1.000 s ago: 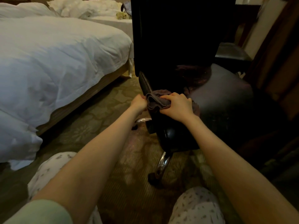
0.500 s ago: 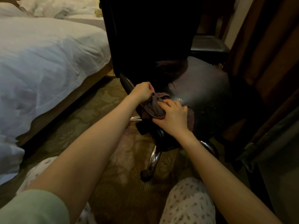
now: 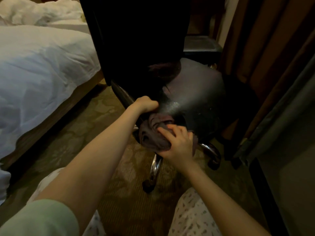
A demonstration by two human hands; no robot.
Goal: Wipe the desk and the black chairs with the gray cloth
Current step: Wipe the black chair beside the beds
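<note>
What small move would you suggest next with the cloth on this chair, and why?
Probably slide the gray cloth rightward along the black chair's seat rim: the right hand grips it bunched against the rim's near-left part, the left hand seems to hold its upper end, and more rim lies rightward.

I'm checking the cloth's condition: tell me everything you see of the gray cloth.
The gray cloth looks soft and dull gray-purple. It is bunched into deep folds, not spread flat. It lies against the near seat edge of the black chair. The right hand grips its lower bulk, and the left hand, a fist at its upper end, seems to hold it too.
</note>
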